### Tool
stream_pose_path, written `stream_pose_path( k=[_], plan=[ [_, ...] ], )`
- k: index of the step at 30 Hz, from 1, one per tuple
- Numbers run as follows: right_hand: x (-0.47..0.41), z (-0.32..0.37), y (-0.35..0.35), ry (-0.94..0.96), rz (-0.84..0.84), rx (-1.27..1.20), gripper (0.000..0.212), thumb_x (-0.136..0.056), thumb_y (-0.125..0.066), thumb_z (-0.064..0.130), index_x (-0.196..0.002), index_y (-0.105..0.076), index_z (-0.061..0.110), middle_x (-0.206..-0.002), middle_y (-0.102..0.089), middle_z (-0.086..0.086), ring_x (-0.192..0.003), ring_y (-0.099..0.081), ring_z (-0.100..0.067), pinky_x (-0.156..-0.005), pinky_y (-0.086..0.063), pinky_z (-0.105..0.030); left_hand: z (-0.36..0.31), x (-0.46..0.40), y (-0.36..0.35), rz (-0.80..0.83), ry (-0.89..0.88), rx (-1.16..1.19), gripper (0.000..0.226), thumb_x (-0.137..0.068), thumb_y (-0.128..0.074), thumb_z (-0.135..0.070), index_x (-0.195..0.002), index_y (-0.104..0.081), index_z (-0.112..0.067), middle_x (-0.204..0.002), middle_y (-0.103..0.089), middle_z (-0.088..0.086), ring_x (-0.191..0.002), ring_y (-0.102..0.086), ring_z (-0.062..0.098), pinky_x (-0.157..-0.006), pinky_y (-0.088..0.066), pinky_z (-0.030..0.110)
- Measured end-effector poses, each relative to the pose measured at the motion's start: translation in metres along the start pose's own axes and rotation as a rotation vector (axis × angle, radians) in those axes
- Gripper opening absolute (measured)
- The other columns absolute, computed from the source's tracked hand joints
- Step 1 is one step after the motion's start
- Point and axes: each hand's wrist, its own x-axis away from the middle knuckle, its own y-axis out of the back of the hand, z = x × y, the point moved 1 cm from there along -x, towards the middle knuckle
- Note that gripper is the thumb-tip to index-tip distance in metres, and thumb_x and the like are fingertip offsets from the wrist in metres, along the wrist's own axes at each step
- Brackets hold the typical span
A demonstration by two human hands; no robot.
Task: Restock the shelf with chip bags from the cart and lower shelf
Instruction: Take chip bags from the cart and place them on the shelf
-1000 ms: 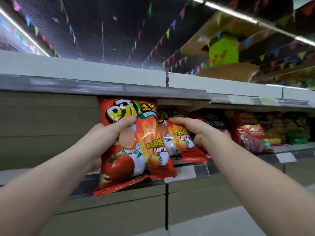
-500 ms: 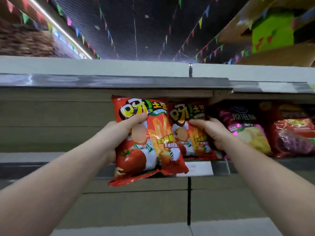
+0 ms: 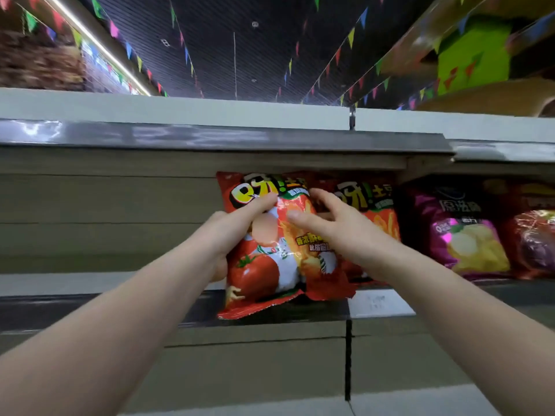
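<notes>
A red tomato chip bag (image 3: 264,271) stands at the front edge of the shelf (image 3: 90,307), its bottom hanging over the lip. My left hand (image 3: 237,229) grips its left side, thumb on the front near the logo. My right hand (image 3: 324,223) lies with spread fingers on the bag's upper right, in front of a second identical red bag (image 3: 372,205) that stands on the shelf just to the right.
A purple chip bag (image 3: 459,232) and a dark red bag (image 3: 534,238) fill the shelf further right. The shelf left of the red bags is bare back panel. The upper shelf's edge (image 3: 210,136) runs just above the bags. A white price label (image 3: 381,303) sits on the shelf lip.
My right hand has left the second red bag and moved left onto the front bag, fingers now spread. My left hand has carried the front bag right, against the second one.
</notes>
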Motion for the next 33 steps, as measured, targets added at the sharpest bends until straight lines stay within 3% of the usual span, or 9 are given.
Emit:
stream_pose_path(
  k=[5,8,11,14,18,24,28,31,33],
  plan=[
    [-0.036,-0.008,-0.032,-0.131,0.031,-0.200,0.101,-0.062,-0.081,0.046,-0.144,-0.029,0.020,-0.131,-0.055,-0.006,-0.110,-0.060,-0.025,-0.095,-0.049,-0.043,0.003,-0.016,0.029,-0.048,0.001,-0.039,0.053,-0.073,-0.071,-0.053,-0.100,-0.068,-0.008,-0.085,-0.074,0.011,-0.072,-0.071,0.023,-0.063,-0.053,0.028],
    [-0.059,-0.014,-0.047,-0.275,0.024,-0.305,0.085,-0.063,-0.083,0.036,-0.132,-0.043,0.007,-0.115,-0.065,-0.014,-0.094,-0.067,-0.030,-0.087,-0.054,-0.045,0.006,-0.028,0.040,-0.143,-0.057,-0.101,0.059,-0.078,-0.063,-0.057,-0.115,-0.060,-0.012,-0.112,-0.066,0.010,-0.093,-0.065,0.025,-0.072,-0.049,0.030],
    [-0.080,-0.022,-0.056,-0.388,-0.001,-0.253,0.054,-0.074,-0.078,0.027,-0.115,-0.053,0.002,-0.098,-0.068,-0.017,-0.084,-0.069,-0.030,-0.081,-0.056,-0.041,0.010,-0.042,0.047,-0.281,-0.232,-0.366,0.072,-0.086,-0.058,-0.052,-0.143,-0.035,-0.014,-0.143,-0.044,0.010,-0.127,-0.045,0.029,-0.098,-0.038,0.034],
    [-0.104,-0.031,-0.066,-0.442,-0.023,-0.182,0.035,-0.090,-0.061,0.018,-0.119,-0.053,-0.001,-0.112,-0.063,-0.019,-0.101,-0.062,-0.031,-0.091,-0.051,-0.037,0.010,-0.050,0.048,-0.285,-0.316,-0.452,0.058,-0.089,-0.058,-0.042,-0.138,-0.040,-0.018,-0.133,-0.049,0.010,-0.121,-0.047,0.027,-0.097,-0.039,0.033],
    [-0.134,-0.040,-0.069,-0.385,-0.095,-0.263,0.072,-0.088,-0.064,0.022,-0.146,-0.024,0.004,-0.148,-0.035,-0.011,-0.133,-0.038,-0.028,-0.109,-0.034,-0.034,0.013,-0.062,0.044,-0.195,-0.316,-0.526,0.021,-0.089,-0.057,-0.036,-0.096,-0.048,-0.018,-0.094,-0.048,0.000,-0.089,-0.044,0.020,-0.074,-0.037,0.030],
    [-0.150,-0.060,-0.063,-0.319,-0.220,-0.184,0.095,-0.077,-0.075,0.020,-0.150,-0.015,0.011,-0.149,-0.033,-0.013,-0.135,-0.035,-0.030,-0.110,-0.033,-0.045,0.018,-0.076,0.036,-0.086,-0.358,-0.549,0.025,-0.090,-0.057,-0.034,-0.072,-0.041,-0.028,-0.075,-0.042,-0.009,-0.076,-0.044,0.013,-0.084,-0.040,0.032],
    [-0.156,-0.070,-0.064,-0.314,-0.198,-0.183,0.080,-0.081,-0.070,0.016,-0.147,-0.025,0.010,-0.146,-0.038,-0.013,-0.132,-0.039,-0.030,-0.109,-0.035,-0.046,0.028,-0.082,0.037,-0.069,-0.407,-0.501,0.011,-0.090,-0.058,-0.027,-0.098,-0.052,-0.030,-0.090,-0.051,-0.008,-0.081,-0.048,0.005,-0.085,-0.036,0.026],
    [-0.159,-0.072,-0.066,-0.313,-0.193,-0.169,0.081,-0.081,-0.070,0.015,-0.148,-0.023,0.012,-0.146,-0.038,-0.014,-0.132,-0.038,-0.031,-0.108,-0.035,-0.047,0.031,-0.084,0.038,-0.092,-0.444,-0.469,0.046,-0.091,-0.058,-0.021,-0.135,-0.043,-0.025,-0.130,-0.050,-0.001,-0.117,-0.047,0.017,-0.092,-0.035,0.025],
    [-0.159,-0.072,-0.067,-0.306,-0.187,-0.126,0.083,-0.082,-0.069,0.016,-0.149,-0.021,0.012,-0.147,-0.036,-0.014,-0.134,-0.037,-0.032,-0.109,-0.034,-0.048,0.031,-0.083,0.038,-0.079,-0.463,-0.471,0.048,-0.091,-0.057,-0.022,-0.137,-0.040,-0.026,-0.121,-0.053,-0.005,-0.105,-0.050,0.011,-0.089,-0.035,0.024]
  ],
)
